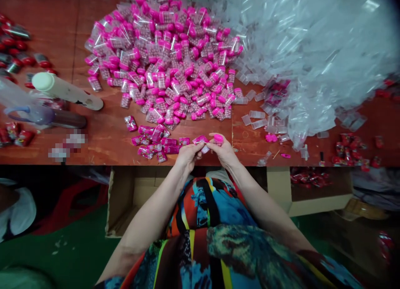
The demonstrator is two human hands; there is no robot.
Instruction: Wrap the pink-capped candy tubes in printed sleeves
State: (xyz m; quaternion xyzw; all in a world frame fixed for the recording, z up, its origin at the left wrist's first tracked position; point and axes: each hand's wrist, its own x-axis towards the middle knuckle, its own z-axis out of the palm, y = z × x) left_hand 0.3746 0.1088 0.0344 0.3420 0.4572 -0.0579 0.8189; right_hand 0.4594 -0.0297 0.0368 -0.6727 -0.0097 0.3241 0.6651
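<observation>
My left hand [187,153] and my right hand [223,150] meet at the near edge of a red-brown table [106,139]. Between them sits a small clear tube [205,148]. The left fingers pinch a pink wrapped packet [200,139] at its mouth. A pink cap [218,138] is gripped in the right fingers. Just left of my hands lies a small heap of pink packets [154,143]. Beyond it spreads a big pile of filled, pink-capped tubes in clear sleeves [168,56].
A mound of clear plastic sleeves [312,51] covers the far right. Loose empty tubes [258,118] and pink caps [271,137] lie right of my hands. A white cylinder [62,89] and red packets [353,149] sit at the sides. Open cardboard boxes [131,197] stand under the table.
</observation>
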